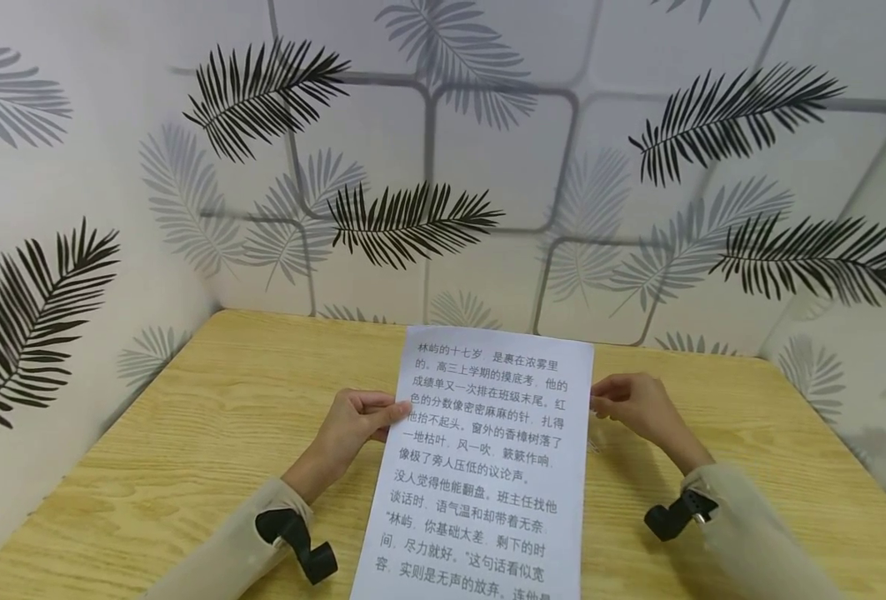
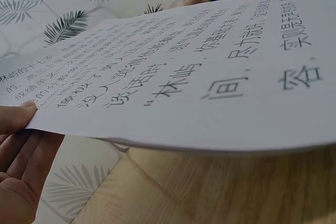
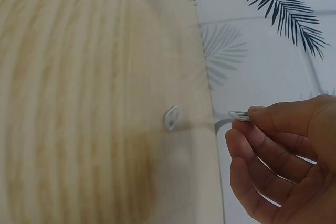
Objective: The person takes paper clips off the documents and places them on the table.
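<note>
Printed paper [image 1: 488, 475], with black Chinese text, is held up over the table at its left edge. My left hand [image 1: 352, 425] pinches that edge, thumb on the printed face and fingers [image 2: 31, 153] underneath. Close by the upper right edge of the paper is my right hand [image 1: 641, 408]. Its thumb and index finger pinch a small pale paper clip [image 3: 239, 115], as the right wrist view shows. A second paper clip [image 3: 171, 118] lies on the wooden table below this hand. The bottom of the paper runs out of the head view.
The light wooden table [image 1: 210, 417] meets walls [image 1: 488, 167] patterned with leaves at its back and left side. Each sleeve carries a black wrist mount, one on the left [image 1: 300, 542] and one on the right [image 1: 678, 514].
</note>
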`<state>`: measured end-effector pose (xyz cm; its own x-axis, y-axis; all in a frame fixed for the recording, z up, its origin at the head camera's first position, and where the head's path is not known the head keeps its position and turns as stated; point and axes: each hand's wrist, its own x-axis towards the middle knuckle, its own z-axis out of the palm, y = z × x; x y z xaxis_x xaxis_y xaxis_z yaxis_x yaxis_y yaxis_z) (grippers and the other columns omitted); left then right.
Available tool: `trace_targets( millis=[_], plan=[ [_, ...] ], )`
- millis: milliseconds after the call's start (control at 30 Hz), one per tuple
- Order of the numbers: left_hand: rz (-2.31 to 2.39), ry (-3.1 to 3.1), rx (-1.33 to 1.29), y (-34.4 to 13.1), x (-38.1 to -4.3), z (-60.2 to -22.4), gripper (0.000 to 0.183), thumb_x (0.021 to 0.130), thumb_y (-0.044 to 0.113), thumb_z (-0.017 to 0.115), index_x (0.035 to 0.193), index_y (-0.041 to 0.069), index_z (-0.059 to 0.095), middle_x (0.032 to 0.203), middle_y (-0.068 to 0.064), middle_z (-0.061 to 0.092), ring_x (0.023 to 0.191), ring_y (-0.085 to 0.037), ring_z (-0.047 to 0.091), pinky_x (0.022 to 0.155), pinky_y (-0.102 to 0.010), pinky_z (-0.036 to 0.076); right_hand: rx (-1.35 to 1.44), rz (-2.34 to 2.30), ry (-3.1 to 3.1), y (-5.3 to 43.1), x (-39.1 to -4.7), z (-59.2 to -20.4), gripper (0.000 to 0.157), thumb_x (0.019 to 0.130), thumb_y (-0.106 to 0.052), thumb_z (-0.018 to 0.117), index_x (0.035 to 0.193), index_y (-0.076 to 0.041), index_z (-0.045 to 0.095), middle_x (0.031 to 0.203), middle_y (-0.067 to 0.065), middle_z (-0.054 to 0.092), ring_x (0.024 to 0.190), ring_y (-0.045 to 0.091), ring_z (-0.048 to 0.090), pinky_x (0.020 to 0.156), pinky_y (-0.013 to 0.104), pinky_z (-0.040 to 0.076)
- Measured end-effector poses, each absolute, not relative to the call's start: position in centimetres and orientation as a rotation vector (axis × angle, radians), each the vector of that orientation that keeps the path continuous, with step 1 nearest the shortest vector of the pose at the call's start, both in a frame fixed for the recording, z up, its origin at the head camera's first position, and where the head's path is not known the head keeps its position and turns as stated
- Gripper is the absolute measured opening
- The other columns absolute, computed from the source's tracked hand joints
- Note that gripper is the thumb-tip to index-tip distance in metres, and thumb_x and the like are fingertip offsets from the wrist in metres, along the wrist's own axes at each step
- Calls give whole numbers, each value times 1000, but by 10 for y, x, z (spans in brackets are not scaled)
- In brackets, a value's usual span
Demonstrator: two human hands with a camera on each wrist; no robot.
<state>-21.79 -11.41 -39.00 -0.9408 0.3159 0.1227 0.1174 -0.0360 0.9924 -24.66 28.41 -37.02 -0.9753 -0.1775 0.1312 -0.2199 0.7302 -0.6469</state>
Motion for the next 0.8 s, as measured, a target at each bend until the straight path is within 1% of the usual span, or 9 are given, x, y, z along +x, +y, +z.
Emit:
trace_targets(
  millis=[200, 300, 433, 567, 633, 700, 800],
  plan=[
    [2108, 2097, 457, -116, -218, -391, 30, 91, 15, 68, 107, -11, 68, 93, -15, 73, 74, -21, 71, 69, -32, 58, 321, 1009, -2901, 288, -245, -383, 13, 87, -10, 69, 97, -2, 73, 87, 9, 72, 79, 22, 66, 67, 31, 51],
    [2112, 2092, 461, -117, -217, -391, 31, 91, 15, 68, 107, -11, 68, 94, -16, 73, 75, -22, 71, 69, -32, 58, 309, 990, -2912, 289, -244, -388, 12, 85, -9, 70, 95, -3, 73, 87, 8, 71, 82, 21, 66, 66, 30, 51],
    [2113, 2082, 470, -118, -217, -390, 31, 91, 14, 68, 108, -12, 67, 95, -16, 72, 76, -22, 71, 70, -32, 58, 328, 971, -2923, 291, -244, -390, 12, 85, -10, 71, 94, -2, 73, 86, 8, 71, 79, 20, 65, 64, 30, 51],
    [2126, 2077, 468, -118, -218, -389, 30, 92, 13, 67, 108, -11, 67, 94, -16, 73, 75, -22, 71, 70, -31, 58, 366, 883, -2901, 291, -242, -387, 12, 88, -12, 70, 96, -3, 73, 90, 10, 71, 78, 22, 66, 66, 33, 52],
    [2137, 2073, 476, -117, -218, -388, 29, 91, 12, 67, 108, -12, 67, 93, -16, 73, 73, -21, 71, 69, -31, 58, 381, 877, -2865, 290, -240, -385, 13, 90, -13, 68, 96, -2, 73, 89, 11, 71, 77, 23, 67, 65, 33, 53],
    [2142, 2069, 488, -116, -219, -388, 29, 91, 11, 67, 107, -13, 67, 92, -17, 73, 72, -21, 71, 67, -31, 58, 410, 956, -2823, 287, -235, -382, 15, 93, -13, 65, 98, -1, 72, 88, 11, 71, 76, 23, 67, 64, 33, 55],
    [2150, 2064, 493, -115, -218, -387, 29, 91, 10, 67, 107, -15, 66, 91, -18, 73, 71, -20, 71, 66, -31, 58, 490, 1200, -2741, 281, -226, -379, 24, 99, -17, 56, 101, 3, 69, 86, 10, 70, 74, 20, 67, 64, 32, 57]
  ],
)
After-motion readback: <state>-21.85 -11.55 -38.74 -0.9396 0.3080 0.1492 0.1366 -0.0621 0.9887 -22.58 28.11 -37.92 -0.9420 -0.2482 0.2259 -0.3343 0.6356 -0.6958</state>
